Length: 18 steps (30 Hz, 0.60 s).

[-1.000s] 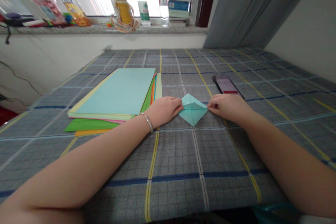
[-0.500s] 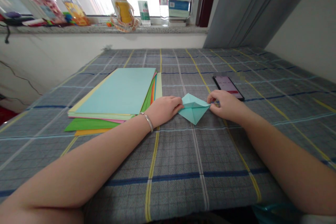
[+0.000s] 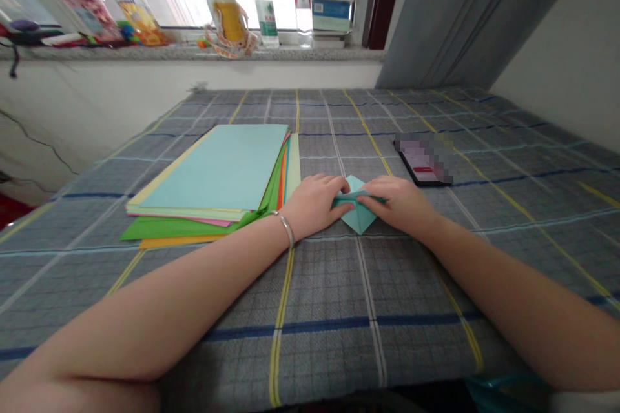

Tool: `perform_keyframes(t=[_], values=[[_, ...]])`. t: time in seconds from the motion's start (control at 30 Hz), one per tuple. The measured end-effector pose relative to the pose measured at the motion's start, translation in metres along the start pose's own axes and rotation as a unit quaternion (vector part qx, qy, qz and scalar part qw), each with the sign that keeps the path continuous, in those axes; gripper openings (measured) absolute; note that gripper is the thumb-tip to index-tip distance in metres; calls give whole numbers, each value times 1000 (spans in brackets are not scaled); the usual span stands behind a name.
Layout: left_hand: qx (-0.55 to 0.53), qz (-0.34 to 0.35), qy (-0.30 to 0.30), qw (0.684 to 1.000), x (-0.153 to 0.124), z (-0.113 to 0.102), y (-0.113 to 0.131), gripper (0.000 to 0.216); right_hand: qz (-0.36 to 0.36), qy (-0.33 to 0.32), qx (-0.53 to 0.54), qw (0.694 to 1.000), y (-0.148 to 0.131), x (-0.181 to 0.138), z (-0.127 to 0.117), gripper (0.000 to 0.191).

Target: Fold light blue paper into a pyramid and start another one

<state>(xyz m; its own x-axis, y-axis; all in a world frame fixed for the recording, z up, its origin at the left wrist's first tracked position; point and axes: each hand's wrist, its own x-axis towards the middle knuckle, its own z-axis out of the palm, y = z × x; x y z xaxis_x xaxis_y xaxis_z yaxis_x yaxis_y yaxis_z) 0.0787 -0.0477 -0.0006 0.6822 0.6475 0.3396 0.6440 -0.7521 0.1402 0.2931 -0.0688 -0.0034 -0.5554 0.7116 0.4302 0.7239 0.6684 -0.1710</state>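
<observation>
At the cloth's [image 3: 339, 310] middle, both hands are closing on the paper [image 3: 359, 222]. The left hand [image 3: 314, 203] is pinning its 9 o'clock corner. The right hand [image 3: 397, 203], earlier at the 3 o'clock tip, is pinching that tip inward, so the fold is narrowing. The phone [image 3: 423, 164] is lying at 2 o'clock.

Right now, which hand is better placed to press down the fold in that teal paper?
Probably the right hand: its fingers lie across the top of the folded teal paper, while the left hand only pins its left edge.
</observation>
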Motion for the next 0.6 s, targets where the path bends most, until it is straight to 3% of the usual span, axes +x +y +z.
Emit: perform_keyframes(t=[0.3, 0.6], values=[[-21, -65, -12, 998, 3, 8, 4, 48, 85, 0, 46, 995, -8, 2, -3, 29], [5, -48, -17, 999, 3, 6, 2, 31, 114, 14, 84, 990, -7, 4, -6, 36]])
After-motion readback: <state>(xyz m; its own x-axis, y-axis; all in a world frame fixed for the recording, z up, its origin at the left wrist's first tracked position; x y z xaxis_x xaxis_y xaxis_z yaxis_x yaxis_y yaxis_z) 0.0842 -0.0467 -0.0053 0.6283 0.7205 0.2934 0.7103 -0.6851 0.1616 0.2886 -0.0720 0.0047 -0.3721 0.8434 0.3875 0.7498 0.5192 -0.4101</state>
